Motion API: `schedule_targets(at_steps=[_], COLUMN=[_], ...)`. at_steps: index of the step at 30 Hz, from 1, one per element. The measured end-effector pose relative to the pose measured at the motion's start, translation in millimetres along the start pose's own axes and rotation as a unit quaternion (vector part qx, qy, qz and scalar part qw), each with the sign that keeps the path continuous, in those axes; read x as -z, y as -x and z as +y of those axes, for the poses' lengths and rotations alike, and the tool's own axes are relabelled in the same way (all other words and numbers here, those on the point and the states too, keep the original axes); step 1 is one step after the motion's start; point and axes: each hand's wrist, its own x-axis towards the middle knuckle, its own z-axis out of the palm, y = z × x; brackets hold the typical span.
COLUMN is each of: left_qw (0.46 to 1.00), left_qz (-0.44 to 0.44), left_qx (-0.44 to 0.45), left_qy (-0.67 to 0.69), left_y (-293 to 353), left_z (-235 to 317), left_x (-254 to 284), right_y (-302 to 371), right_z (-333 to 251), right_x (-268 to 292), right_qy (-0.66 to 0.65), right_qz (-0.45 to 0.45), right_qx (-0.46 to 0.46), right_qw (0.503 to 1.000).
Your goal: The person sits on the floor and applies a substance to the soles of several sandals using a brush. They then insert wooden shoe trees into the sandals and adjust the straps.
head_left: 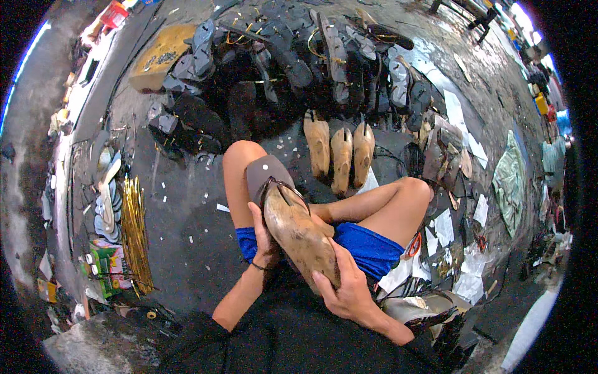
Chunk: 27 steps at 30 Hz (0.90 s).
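Note:
A worn wooden shoe last (299,234) lies tilted over my lap, its slotted toe end pointing away from me. A dark brown sandal sole (265,177) with a small white dot shows beyond that toe end. Dark thong straps (280,184) pass over the front of the last. My left hand (264,240) is wrapped along the left side of the last and sole. My right hand (346,283) grips the heel end, its thumb on top and fingers along the right side. The underside of the sole is hidden.
Three wooden lasts (342,159) lie beyond my bent legs. A large heap of dark sandals (274,62) spreads behind them. Golden strips (134,234) and pale soles (109,206) lie at left. Paper scraps (443,227) and a greenish cloth (511,181) are at right. A tan block (163,56) sits far left.

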Motion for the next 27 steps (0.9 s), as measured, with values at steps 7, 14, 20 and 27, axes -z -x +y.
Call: schedule_targets(at_steps=[7,14,20,27], left_qw=[0.992,0.997,0.974,0.988], left_qz=[0.085,-0.006,0.085,0.153], left_qx=[0.014,0.077,0.011,0.027], left_qy=[-0.092,0.018,-0.21,-0.016], left_y=[-6,-18,5,22], left_z=[-1,8,5,-28], left_x=[38,9,-25,5], right_y=[14,23,6,-26], right_z=[-25,-24,-21,0], right_x=[49,67,26,-31], right_qy=[0.045,-0.301,0.013,0.094], right_qz=[-0.057,-0.06,-0.001,0.049], right_qx=[-0.015,-0.229,-0.03,0.031], right_qw=[0.997,0.924,0.999,0.994])
